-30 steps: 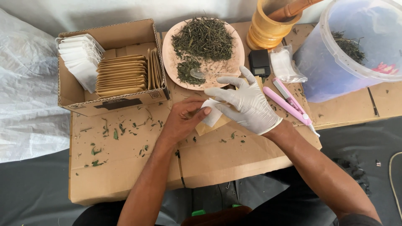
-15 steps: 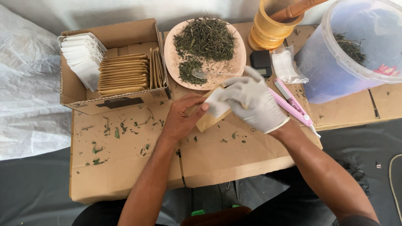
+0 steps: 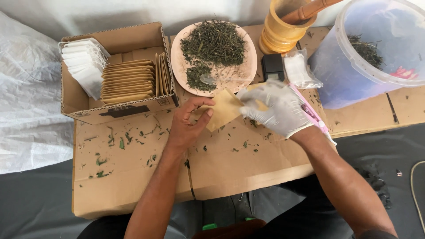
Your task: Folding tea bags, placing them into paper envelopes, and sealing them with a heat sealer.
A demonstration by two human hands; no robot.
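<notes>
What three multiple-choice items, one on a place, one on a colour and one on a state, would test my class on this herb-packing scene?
1. Where do the stacked brown paper envelopes stand?
A. in the open cardboard box
B. in the clear plastic bucket
C. on the plate

2. What colour is the slim clamp-shaped sealer?
A. green
B. pink
C. black

3. How are the hands covered?
A. both gloved
B. both bare
C. only the right gloved

Answers:
1 A: the stacked brown paper envelopes fill the open cardboard box.
2 B: the slim clamp-shaped sealer beside the right hand is pink.
3 C: the left hand is bare, and both hold a flat brown paper envelope.
</notes>
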